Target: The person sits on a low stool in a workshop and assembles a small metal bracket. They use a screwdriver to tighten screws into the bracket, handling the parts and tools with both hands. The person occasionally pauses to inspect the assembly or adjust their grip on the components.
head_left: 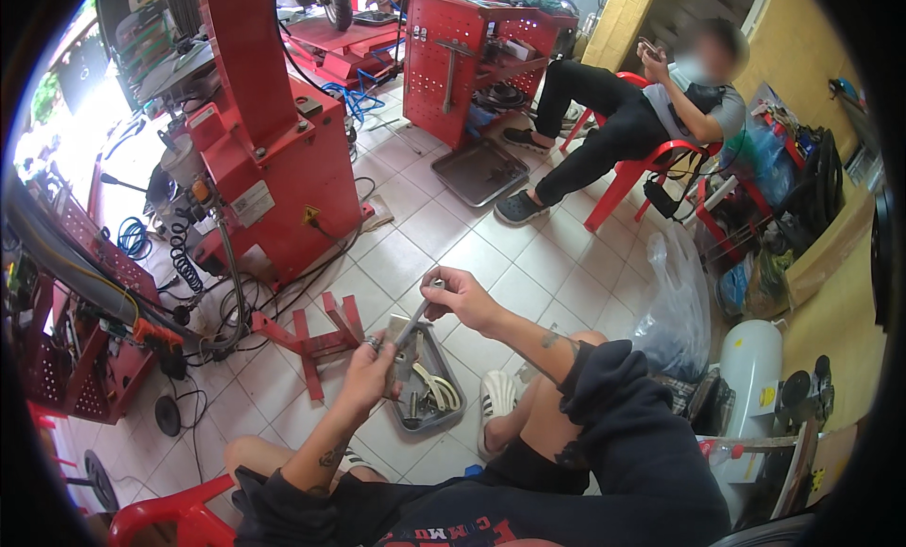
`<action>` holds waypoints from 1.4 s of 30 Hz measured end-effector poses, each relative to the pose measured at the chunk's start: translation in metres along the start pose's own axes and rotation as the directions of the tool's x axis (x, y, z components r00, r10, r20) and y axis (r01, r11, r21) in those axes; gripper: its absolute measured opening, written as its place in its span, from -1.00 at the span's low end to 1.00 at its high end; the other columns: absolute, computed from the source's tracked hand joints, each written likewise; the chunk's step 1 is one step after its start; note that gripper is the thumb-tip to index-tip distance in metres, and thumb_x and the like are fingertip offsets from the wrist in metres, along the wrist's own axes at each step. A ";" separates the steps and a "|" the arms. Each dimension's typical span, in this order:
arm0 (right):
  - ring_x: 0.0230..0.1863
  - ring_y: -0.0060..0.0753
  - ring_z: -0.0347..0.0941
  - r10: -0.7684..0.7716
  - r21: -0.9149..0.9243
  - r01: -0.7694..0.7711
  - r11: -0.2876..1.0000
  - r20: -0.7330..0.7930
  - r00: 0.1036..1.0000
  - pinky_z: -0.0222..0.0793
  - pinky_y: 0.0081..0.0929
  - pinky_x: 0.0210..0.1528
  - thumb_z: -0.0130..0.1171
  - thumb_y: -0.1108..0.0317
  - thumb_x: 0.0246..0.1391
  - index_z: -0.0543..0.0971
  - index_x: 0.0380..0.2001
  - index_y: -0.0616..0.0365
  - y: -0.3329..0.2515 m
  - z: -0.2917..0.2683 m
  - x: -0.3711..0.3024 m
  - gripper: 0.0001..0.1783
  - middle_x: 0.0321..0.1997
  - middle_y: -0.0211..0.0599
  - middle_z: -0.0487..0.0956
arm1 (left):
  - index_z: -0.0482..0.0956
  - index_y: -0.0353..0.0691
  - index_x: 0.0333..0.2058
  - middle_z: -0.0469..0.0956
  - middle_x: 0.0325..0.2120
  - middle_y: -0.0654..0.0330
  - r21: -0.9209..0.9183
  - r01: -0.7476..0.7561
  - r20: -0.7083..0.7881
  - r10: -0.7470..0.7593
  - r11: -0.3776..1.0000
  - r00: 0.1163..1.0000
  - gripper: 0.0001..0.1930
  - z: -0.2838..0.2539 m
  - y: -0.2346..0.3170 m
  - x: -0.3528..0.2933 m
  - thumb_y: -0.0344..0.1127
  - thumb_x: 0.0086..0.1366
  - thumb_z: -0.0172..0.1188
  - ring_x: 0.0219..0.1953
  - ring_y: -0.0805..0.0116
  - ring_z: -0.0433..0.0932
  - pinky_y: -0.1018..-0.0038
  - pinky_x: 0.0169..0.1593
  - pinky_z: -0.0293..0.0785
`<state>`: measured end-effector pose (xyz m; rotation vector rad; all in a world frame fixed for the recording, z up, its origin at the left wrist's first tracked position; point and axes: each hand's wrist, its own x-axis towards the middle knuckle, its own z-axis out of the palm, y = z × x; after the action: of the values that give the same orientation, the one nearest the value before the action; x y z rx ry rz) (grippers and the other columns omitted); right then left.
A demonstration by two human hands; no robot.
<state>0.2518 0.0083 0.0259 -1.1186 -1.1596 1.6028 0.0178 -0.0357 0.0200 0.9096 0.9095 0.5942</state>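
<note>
My left hand is closed around the lower end of a slim grey metal bar, over a grey tray on the floor. The bar slants up to my right hand, whose thumb and fingers pinch its upper end. I cannot make out whether it is a tool or a part. A flat metal piece shows beside my left fingers; whether they grip it too is unclear. Below, the tray bears a pale curved part and small dark metal pieces.
A red metal stand is left of the tray, with a red lift machine behind it. Cables and hoses lie on the floor. Someone with a phone sits on a red chair. Another tray lies by a red tool cart.
</note>
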 end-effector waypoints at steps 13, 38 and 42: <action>-0.53 -0.48 0.52 0.356 -0.435 -0.245 0.866 0.193 0.914 0.44 -0.56 -0.41 0.10 0.52 0.03 0.49 -0.15 0.30 0.020 0.050 -0.014 -0.73 -0.52 -0.28 0.59 | 0.14 -0.19 0.25 0.48 -0.46 0.21 0.018 -0.104 -0.443 0.102 0.994 0.891 -0.53 -0.020 -0.019 0.006 -0.20 0.47 -0.03 -0.68 0.49 0.42 0.48 -0.64 0.36; -0.52 -0.69 0.19 0.075 -0.136 -0.049 0.990 0.196 0.978 0.18 -0.66 -0.38 0.01 0.08 0.35 0.56 -0.30 0.17 0.024 0.027 -0.004 -0.63 -0.59 -0.58 0.32 | 0.23 -0.22 0.15 0.59 -0.16 0.12 -0.231 -0.130 -0.216 0.080 0.964 0.973 -0.68 -0.026 -0.006 0.009 -0.24 0.53 -0.25 -0.60 0.46 0.51 0.48 -0.48 0.58; -0.52 -0.70 0.23 0.171 -0.181 -0.126 0.975 0.261 0.950 0.21 -0.64 -0.41 0.07 0.16 0.32 0.58 -0.33 0.16 0.028 0.048 -0.009 -0.71 -0.56 -0.60 0.38 | 0.21 -0.25 0.18 0.58 -0.17 0.08 -0.380 -0.123 -0.140 0.075 0.917 0.987 -0.66 -0.025 -0.005 0.008 -0.30 0.50 -0.21 -0.56 0.38 0.57 0.40 -0.44 0.61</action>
<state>0.2043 -0.0164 0.0090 -1.1330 -1.4380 1.8523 0.0007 -0.0223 0.0045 0.5659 0.8185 0.8914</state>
